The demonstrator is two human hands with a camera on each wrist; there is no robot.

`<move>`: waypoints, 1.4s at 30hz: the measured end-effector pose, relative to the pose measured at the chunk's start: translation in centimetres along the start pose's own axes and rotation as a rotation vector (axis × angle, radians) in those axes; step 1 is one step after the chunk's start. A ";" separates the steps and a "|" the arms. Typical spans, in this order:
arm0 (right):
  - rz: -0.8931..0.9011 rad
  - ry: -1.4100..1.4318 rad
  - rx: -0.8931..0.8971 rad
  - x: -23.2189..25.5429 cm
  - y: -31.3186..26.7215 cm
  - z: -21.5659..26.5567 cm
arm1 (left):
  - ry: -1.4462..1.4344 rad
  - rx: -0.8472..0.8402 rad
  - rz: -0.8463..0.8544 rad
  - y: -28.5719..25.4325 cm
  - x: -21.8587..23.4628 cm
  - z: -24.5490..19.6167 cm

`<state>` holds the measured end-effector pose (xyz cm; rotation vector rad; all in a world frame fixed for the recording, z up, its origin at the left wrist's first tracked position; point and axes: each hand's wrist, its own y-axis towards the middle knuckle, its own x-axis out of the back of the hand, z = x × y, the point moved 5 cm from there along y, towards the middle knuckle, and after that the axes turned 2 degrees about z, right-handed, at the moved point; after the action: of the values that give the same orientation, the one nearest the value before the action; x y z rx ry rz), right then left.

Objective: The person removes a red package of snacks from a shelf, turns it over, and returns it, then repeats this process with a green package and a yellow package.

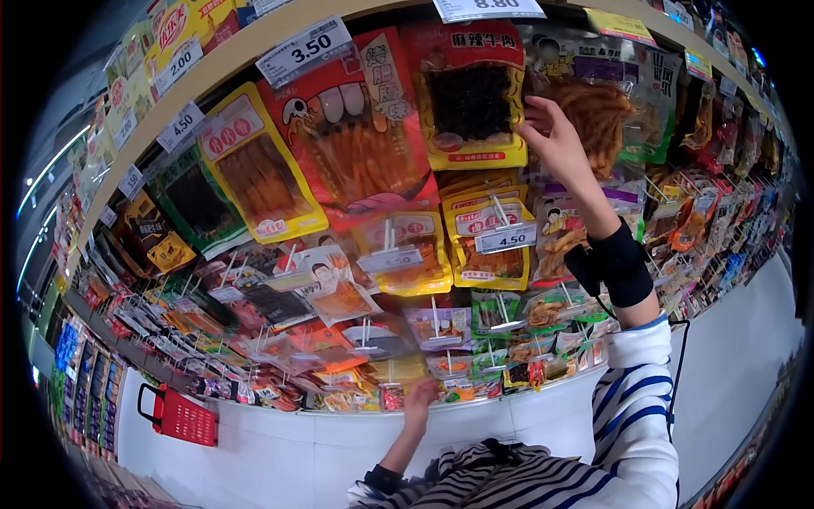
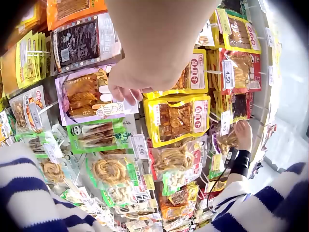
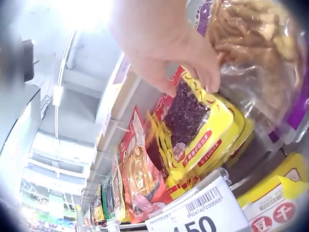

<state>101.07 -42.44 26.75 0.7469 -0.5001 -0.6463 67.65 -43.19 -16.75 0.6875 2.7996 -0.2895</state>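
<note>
My right hand (image 1: 555, 140) is raised to the upper row, at the right edge of a red and yellow packet of dark spicy beef (image 1: 471, 102). In the right wrist view, thumb and fingertips of the right hand (image 3: 178, 58) stand apart over the upper part of this packet (image 3: 188, 113), with its front showing between them. My left hand (image 1: 420, 403) is low in front of the bottom rows, fingers loosely curled and holding nothing. In the left wrist view, the left hand (image 2: 140, 82) overlaps a purple snack packet (image 2: 87, 94) and its price tag.
Beside the beef hang a large red packet (image 1: 352, 127) and a clear bag of brown strips (image 1: 589, 114). Price tags (image 1: 506, 238) on hooks jut out from the shelf. A red shopping basket (image 1: 184, 416) stands on the white floor at lower left.
</note>
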 end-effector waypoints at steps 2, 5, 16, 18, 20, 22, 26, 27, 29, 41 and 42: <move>-0.072 -0.061 0.060 0.2 0.8 0.1 | -0.003 -0.049 -0.006 0.1 -1.0 -0.4; -0.084 0.028 0.068 0.2 2.0 -0.3 | -0.010 -0.085 -0.021 0.2 -1.7 -0.5; 0.081 0.363 -0.107 -2.1 3.6 -0.8 | -0.017 -0.091 -0.037 0.4 -2.2 -0.6; 0.075 0.297 -0.139 -1.5 3.7 -0.7 | -0.035 -0.082 -0.050 0.6 -2.2 -0.6; 0.073 0.402 -0.129 -1.1 3.4 -0.1 | -0.031 -0.081 -0.062 0.5 -2.1 -0.5; 0.135 0.491 -0.086 -0.7 3.3 0.3 | -0.031 -0.075 -0.072 0.4 -2.1 -0.4; 0.247 0.614 -0.088 0.4 2.7 1.5 | -0.042 -0.068 -0.074 0.0 -2.1 -0.4; 0.274 0.660 -0.088 0.5 2.6 1.8 | -0.051 -0.072 -0.070 -0.1 -2.1 -0.3; 0.280 0.680 -0.112 0.5 2.4 1.6 | -0.058 -0.061 -0.076 -0.1 -2.2 -0.3; 0.100 0.513 -0.140 1.3 1.9 1.2 | 0.056 -0.108 0.015 -0.3 -3.7 -2.7; 0.076 0.551 -0.154 1.8 2.4 -0.5 | 0.097 -0.136 0.045 -0.1 -3.9 -3.5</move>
<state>103.42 -42.10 28.57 0.7196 0.0274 -0.3784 70.36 -44.07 -12.34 0.7504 2.8572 -0.0583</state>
